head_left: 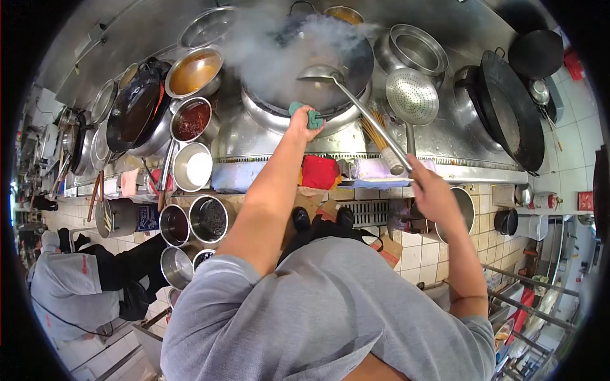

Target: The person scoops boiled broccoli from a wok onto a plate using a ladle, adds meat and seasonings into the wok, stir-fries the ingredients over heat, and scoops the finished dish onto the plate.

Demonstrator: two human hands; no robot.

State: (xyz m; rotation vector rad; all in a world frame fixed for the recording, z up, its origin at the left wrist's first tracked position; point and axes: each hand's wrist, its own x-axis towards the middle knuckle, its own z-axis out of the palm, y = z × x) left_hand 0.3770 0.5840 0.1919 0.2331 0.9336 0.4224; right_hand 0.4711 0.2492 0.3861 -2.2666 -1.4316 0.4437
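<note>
My left hand [306, 124] is closed around a folded green cloth [314, 119] at the near rim of a large dark wok [354, 66]. Fingers and cloth hide the part of the wok being gripped. White smoke rises over the wok and blurs its contents. In my right hand [434, 189] is the long handle of a metal ladle [364, 111], fingers wrapped round its end. The ladle's bowl is inside the wok, near the middle. Beside the ladle handle, a bamboo brush [381, 141] leans at the stove edge.
A perforated skimmer [412, 95] rests right of the wok; another wok [508, 111] stands farther right. On the left are a pot of red sauce [192, 120], a bowl of orange liquid [194, 72] and a dark wok [132, 111]. A person [79, 286] bends at lower left.
</note>
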